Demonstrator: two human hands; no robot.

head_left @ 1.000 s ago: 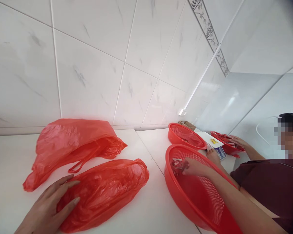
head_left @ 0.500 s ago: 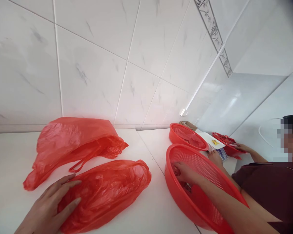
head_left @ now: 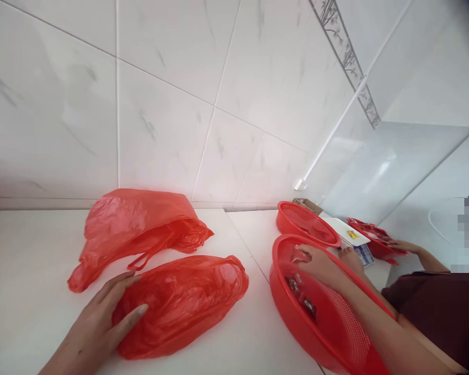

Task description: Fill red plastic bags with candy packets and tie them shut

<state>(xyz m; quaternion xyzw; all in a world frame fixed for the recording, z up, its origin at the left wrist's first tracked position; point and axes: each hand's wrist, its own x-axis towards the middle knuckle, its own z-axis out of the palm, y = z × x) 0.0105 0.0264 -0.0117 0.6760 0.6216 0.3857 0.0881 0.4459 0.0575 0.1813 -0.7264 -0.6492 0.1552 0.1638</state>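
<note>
My left hand (head_left: 103, 317) lies with its fingers apart against the near edge of a red plastic bag (head_left: 187, 302). My right hand (head_left: 316, 265) is inside a large red mesh basket (head_left: 293, 317), its fingers closed on a small reddish packet (head_left: 300, 256). Several small shiny packets (head_left: 303, 297) lie on the basket's floor below that hand. Behind the first bag, a second red plastic bag (head_left: 136, 219) slumps with its mouth and a handle loop facing me.
Another red basket (head_left: 308, 224) stands behind mine. Farther right is a white scale (head_left: 346, 232) with a yellow packet (head_left: 352, 234) on it. A co-worker (head_left: 426, 302) has one hand at a far red basket (head_left: 375, 239) and the other beside the scale. A tiled wall (head_left: 172, 120) backs the table.
My right hand has risen a little from the basket's floor with a small packet, uncovering other packets. My left hand stays by the bag. The whole view has shifted slightly.
</note>
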